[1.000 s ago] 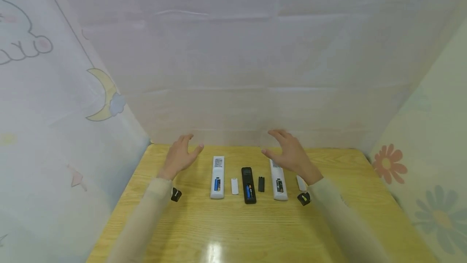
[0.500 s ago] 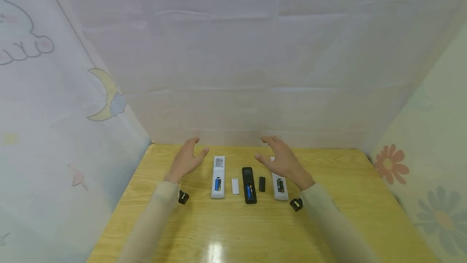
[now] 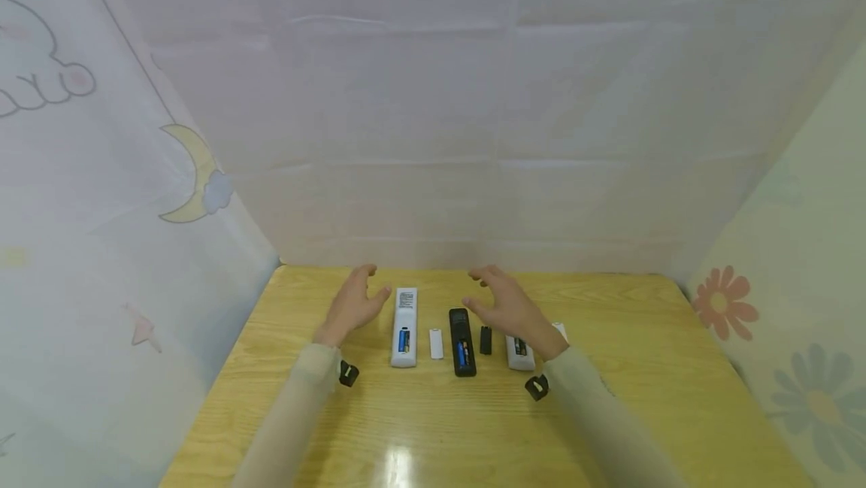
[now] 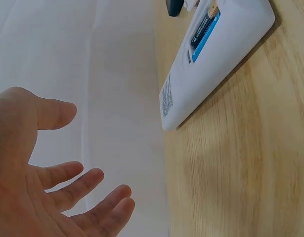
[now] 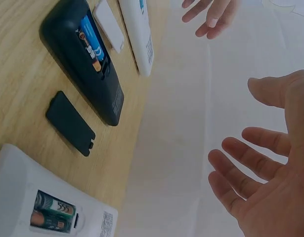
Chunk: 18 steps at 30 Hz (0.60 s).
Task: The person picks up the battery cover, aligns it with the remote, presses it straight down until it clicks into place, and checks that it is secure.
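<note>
Three remotes lie face down on the wooden table (image 3: 473, 428), battery bays uncovered. The left white remote (image 3: 404, 326) (image 4: 216, 59) shows a blue battery. The black remote (image 3: 461, 343) (image 5: 87, 59) sits in the middle. My right forearm partly covers the right white remote (image 3: 519, 351) (image 5: 48, 207). A white cover (image 3: 436, 344) and a black cover (image 3: 485, 340) (image 5: 70, 123) lie between the remotes. My left hand (image 3: 355, 304) (image 4: 48, 187) hovers open left of the white remote, and my right hand (image 3: 504, 306) (image 5: 263, 168) hovers open above the black cover. Neither hand holds anything.
Pale printed cloth walls close in the table on the left, back and right. Another white cover (image 3: 560, 331) peeks out beside my right forearm. A small black wrist camera sits on each sleeve (image 3: 348, 373) (image 3: 537, 386). Bare wood lies toward the near edge.
Both hands have drawn inward and slightly lower toward the remotes. The right hand now hangs over the black cover and hides more of the right white remote.
</note>
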Each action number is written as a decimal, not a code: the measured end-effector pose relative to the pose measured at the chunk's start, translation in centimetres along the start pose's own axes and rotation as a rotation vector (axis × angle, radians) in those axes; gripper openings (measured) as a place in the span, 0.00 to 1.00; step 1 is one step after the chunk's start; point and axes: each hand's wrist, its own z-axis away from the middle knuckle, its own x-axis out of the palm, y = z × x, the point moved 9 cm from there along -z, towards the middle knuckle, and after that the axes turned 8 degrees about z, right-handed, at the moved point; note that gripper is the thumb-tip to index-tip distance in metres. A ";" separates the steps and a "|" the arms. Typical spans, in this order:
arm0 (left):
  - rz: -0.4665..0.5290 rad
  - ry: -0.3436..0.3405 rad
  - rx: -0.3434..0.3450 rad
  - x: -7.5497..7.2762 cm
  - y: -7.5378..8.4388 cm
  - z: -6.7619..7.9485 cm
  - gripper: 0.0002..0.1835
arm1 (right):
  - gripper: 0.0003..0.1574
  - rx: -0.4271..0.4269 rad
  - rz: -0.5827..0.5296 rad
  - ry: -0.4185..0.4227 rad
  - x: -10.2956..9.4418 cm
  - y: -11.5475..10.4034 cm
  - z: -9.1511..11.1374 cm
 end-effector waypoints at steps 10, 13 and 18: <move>0.030 -0.001 -0.021 1.5 -0.5 0.4 0.36 | 0.34 -0.019 -0.037 -0.017 1.9 -0.5 0.3; 0.031 -0.009 -0.021 2.0 -0.5 0.5 0.36 | 0.33 -0.014 -0.052 -0.027 2.3 -0.6 0.3; 0.027 -0.027 -0.029 2.9 -0.7 1.0 0.34 | 0.32 -0.009 -0.058 -0.044 3.1 -1.0 0.5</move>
